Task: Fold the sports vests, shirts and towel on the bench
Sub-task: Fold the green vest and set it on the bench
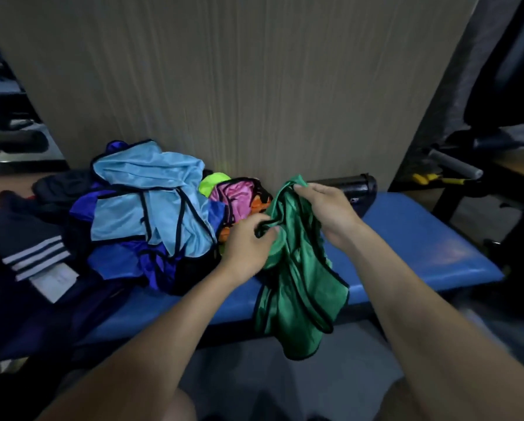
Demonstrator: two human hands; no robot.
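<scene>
A green sports vest (300,287) with black trim hangs crumpled over the front edge of the blue padded bench (412,238). My left hand (248,241) pinches its black edging near the middle. My right hand (327,208) grips the vest's top bunch, held up above the bench. To the left lies a heap of clothes: a light blue vest (151,202) on top, dark blue vests (121,259) beneath, pink (239,192), orange and neon yellow (212,180) ones behind my left hand.
A dark garment with white stripes (33,250) and other dark clothes cover the bench's left end. A pale panel wall (239,86) rises behind. A black roller pad (355,183) sits at the bench's back. Gym equipment (482,177) stands to the right.
</scene>
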